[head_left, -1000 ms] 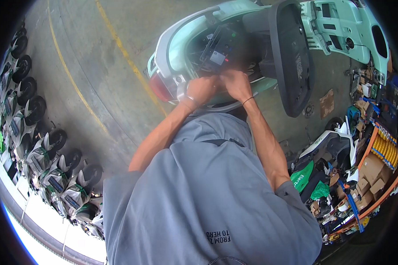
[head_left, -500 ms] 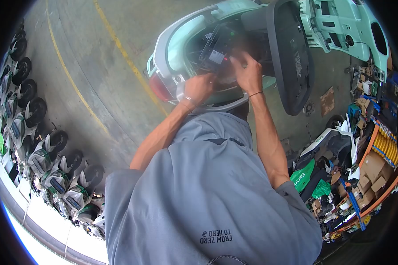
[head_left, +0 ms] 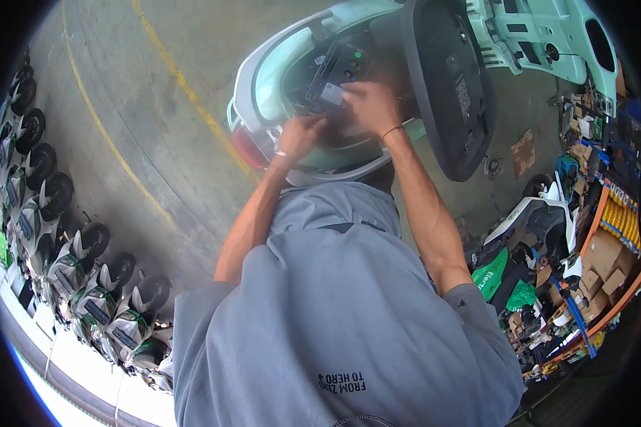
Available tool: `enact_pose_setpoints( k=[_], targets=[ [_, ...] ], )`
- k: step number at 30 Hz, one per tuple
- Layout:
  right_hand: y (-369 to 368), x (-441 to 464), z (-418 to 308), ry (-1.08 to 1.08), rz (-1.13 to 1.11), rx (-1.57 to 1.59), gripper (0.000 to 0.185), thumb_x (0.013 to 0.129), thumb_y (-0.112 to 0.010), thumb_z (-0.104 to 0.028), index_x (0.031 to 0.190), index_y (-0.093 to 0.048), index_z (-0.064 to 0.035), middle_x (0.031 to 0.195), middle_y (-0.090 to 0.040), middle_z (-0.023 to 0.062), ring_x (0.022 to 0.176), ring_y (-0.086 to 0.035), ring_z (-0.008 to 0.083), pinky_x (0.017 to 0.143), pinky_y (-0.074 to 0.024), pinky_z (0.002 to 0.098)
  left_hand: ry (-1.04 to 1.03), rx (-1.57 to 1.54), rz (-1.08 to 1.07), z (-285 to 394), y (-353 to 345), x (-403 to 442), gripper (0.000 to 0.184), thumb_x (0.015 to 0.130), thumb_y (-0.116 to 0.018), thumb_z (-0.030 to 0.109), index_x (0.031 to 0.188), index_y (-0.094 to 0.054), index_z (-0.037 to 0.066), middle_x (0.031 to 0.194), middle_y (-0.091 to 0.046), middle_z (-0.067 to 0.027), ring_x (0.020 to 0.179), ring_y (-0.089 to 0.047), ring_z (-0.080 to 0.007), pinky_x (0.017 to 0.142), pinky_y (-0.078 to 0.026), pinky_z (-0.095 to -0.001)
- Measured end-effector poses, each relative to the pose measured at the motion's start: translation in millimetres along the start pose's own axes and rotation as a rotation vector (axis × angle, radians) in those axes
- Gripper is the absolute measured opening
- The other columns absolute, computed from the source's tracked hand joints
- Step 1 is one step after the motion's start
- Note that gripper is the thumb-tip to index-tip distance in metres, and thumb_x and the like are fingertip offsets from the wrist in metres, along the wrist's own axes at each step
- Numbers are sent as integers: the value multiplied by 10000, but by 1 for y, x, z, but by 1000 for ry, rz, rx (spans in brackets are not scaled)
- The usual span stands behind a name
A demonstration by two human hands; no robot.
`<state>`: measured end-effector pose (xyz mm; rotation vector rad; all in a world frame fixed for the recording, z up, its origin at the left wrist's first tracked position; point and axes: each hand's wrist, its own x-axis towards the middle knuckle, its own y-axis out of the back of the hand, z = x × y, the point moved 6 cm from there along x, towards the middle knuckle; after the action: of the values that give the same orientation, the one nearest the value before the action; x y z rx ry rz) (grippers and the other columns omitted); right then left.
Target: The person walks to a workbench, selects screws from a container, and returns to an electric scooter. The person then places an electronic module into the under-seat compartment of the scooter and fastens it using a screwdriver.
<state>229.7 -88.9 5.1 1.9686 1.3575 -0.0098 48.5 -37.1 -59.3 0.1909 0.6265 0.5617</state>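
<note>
A mint-green scooter body (head_left: 265, 80) is open at the top, with a black device (head_left: 355, 60) bearing a white label (head_left: 332, 93) inside. Over the edge of the opening, near the red tail light (head_left: 248, 147), my left hand (head_left: 303, 135) has its fingers drawn together; what they pinch is too small and blurred to name. My right hand (head_left: 372, 107) reaches over the device beside the label, fingers curled together, and their contents are hidden. The black seat (head_left: 452, 92) stands raised to the right of my right hand. Haze blurs the inside of the compartment.
Mint-green body panels (head_left: 541, 35) are at the upper right. Several parked scooters (head_left: 71, 277) line the left side. A white scooter part (head_left: 541, 213) and an orange-framed rack (head_left: 597, 238) with cardboard boxes (head_left: 605, 256) stand at the right. Yellow lines (head_left: 185, 85) mark the floor.
My right hand has moved left onto the device beside the label, after parting from my left hand. My left hand stays near the tail-light end. The whole view has shifted slightly.
</note>
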Motion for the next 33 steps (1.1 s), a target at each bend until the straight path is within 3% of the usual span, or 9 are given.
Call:
enact_pose_setpoints(
  k=[3, 5, 15, 18, 19, 24, 26, 28, 33],
  targets=[
    [0, -1, 6, -23, 30, 8, 291, 856, -668, -217, 1107, -722, -80, 1065, -712, 141, 1001, -681, 296, 879, -510, 358, 8, 3, 6, 1, 0, -1, 371, 936, -633, 312, 1127, -695, 0, 964, -735, -166, 865, -675, -190, 788, -504, -331],
    [-1, 0, 8, -45, 44, 7, 275, 849, -680, -200, 1093, -727, -82, 1007, -726, 132, 944, -696, 294, 832, -522, 350, 26, -11, 8, 2, 1, -2, 359, 937, -572, 311, 1120, -697, 28, 1031, -689, -228, 960, -667, -377, 844, -499, -410],
    [0, -9, -3, -9, 6, 13, 269, 841, -684, -195, 1076, -732, -75, 1025, -716, 148, 956, -689, 313, 844, -523, 367, -10, 143, 6, 23, -14, -4, 333, 937, -551, 331, 1022, -726, 62, 943, -691, -218, 895, -643, -418, 798, -492, -476],
    [-3, -13, -3, -10, 26, 19, 279, 844, -680, -207, 1084, -729, -73, 1052, -711, 142, 980, -682, 317, 863, -519, 367, -41, 159, 34, 27, -15, -3, 339, 923, -610, 333, 1023, -726, 31, 748, -668, -214, 662, -656, -327, 655, -485, -406],
    [-5, -16, -1, -39, -13, -10, 284, 849, -672, -218, 1089, -727, -75, 1067, -709, 135, 995, -678, 316, 875, -516, 367, -52, 163, 46, 29, -16, -4, 343, 920, -603, 346, 973, -737, 35, 705, -642, -222, 648, -644, -348, 641, -475, -426],
    [-13, -21, 7, -39, -15, -31, 278, 844, -678, -221, 1076, -731, -76, 1054, -710, 138, 990, -679, 313, 868, -518, 368, -13, 202, 33, 25, -22, -2, 355, 915, -607, 359, 925, -741, 30, 700, -642, -225, 674, -644, -371, 652, -474, -446],
    [-12, -23, 11, -44, 10, 74, 225, 851, -680, -99, 1058, -713, -17, 946, -696, 238, 901, -684, 375, 801, -529, 402, 13, 180, 26, 23, -25, -5, 356, 912, -611, 360, 913, -741, 29, 702, -643, -227, 681, -643, -376, 656, -474, -451],
    [-13, -25, 13, -48, -11, 118, 241, 841, -705, -139, 1052, -716, -23, 934, -697, 237, 876, -685, 381, 774, -534, 406, 45, 176, 63, 23, -24, -4, 351, 905, -625, 362, 912, -746, 33, 694, -642, -226, 684, -644, -372, 657, -476, -447],
    [-6, -28, 19, -40, 81, -48, 272, 848, -704, -249, 1017, -726, -37, 960, -710, 185, 902, -687, 343, 778, -524, 389, 57, 44, 20, 18, -24, 0, 337, 899, -660, 351, 967, -755, 35, 806, -729, -153, 729, -703, -245, 716, -525, -351]
  ],
)
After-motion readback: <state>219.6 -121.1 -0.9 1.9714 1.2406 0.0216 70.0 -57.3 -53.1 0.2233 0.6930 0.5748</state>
